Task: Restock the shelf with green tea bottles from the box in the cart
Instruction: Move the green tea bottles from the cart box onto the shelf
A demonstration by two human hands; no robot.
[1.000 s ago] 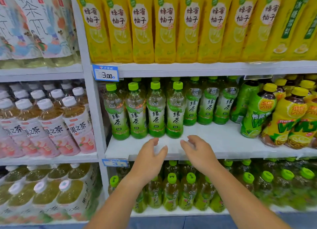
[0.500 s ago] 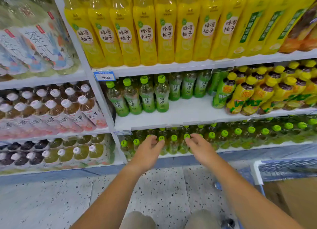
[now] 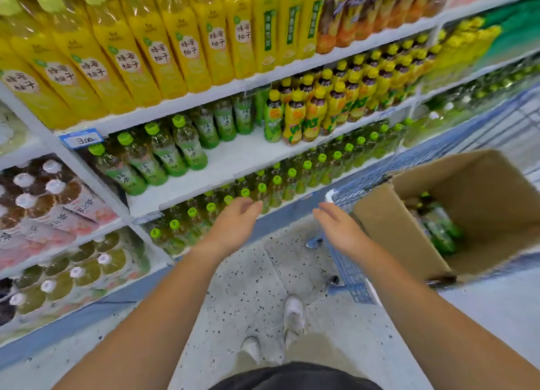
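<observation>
Green tea bottles with green caps and labels (image 3: 163,153) stand in a row on the middle white shelf (image 3: 233,158), with bare shelf to their right. An open cardboard box (image 3: 403,229) sits in a blue cart (image 3: 347,261) at the right, and several green tea bottles (image 3: 438,226) lie inside it. My left hand (image 3: 233,226) hovers with relaxed fingers in front of the lower shelf, holding nothing. My right hand (image 3: 339,226) is held out, also relaxed and holding nothing, just left of the box's near corner.
Tall yellow bottles (image 3: 157,50) fill the top shelf. Yellow-capped drinks (image 3: 304,115) stand right of the green tea. More green-capped bottles (image 3: 274,185) line the lower shelf. White-capped bottles (image 3: 38,194) fill the left bay. My feet (image 3: 292,316) stand on speckled floor.
My view has swung right and down, bringing the cart and open box into sight. Both hands have drawn back from the shelf and spread apart, the right one toward the box.
</observation>
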